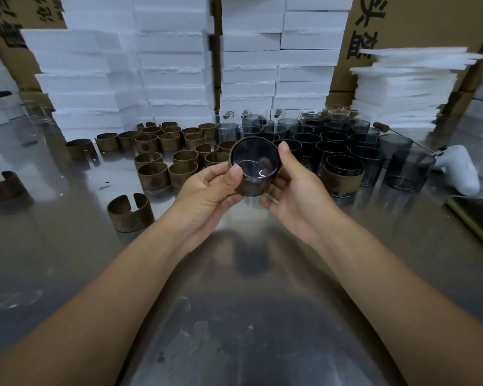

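Sleeved glass (255, 160) — we clasp it in left hand (207, 196) and right hand (296, 193) above the steel table (234, 302); likely risk: smooth wall slips, glass chips.

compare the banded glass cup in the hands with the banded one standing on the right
The held smoky grey glass cup in a brown band is in the air, gripped by the left hand and right hand; the banded grey glass cup at right stands untouched on the steel table. The held cup tilts its mouth toward the camera; the standing one is upright. Both are smoky glass wrapped in brown bands.
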A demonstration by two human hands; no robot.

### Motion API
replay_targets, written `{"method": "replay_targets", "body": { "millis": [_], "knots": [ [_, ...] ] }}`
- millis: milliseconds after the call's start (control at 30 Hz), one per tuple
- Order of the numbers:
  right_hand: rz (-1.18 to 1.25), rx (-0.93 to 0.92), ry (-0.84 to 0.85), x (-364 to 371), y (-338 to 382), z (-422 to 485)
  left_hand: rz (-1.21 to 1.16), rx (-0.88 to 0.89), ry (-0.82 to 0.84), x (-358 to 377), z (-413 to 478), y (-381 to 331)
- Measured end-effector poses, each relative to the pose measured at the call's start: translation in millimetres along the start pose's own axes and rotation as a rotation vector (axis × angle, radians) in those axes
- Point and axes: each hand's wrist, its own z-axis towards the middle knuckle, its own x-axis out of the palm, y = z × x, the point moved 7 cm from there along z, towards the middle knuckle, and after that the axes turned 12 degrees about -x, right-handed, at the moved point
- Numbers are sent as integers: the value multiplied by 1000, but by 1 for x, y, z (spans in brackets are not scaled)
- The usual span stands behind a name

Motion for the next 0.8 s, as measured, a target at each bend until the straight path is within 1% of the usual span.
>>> {"method": "replay_targets", "body": {
  "millis": [200, 400, 567, 667, 800],
  "knots": [
    [129, 98, 11, 3, -4, -2, -45, 33, 5, 1, 0, -1],
    [176, 111, 10, 3, -4, -2, -50, 18, 30, 2, 1, 1],
    [191, 119, 5, 3, -4, -3, -45, 7, 16, 3, -1, 0],
    [135, 103, -7, 3, -5, -3, -43, 16, 5, 3, -3, -1],
    [-82, 143, -12, 0, -13, -4, -42, 37, -29, -1, 0, -2]
  ]
}}
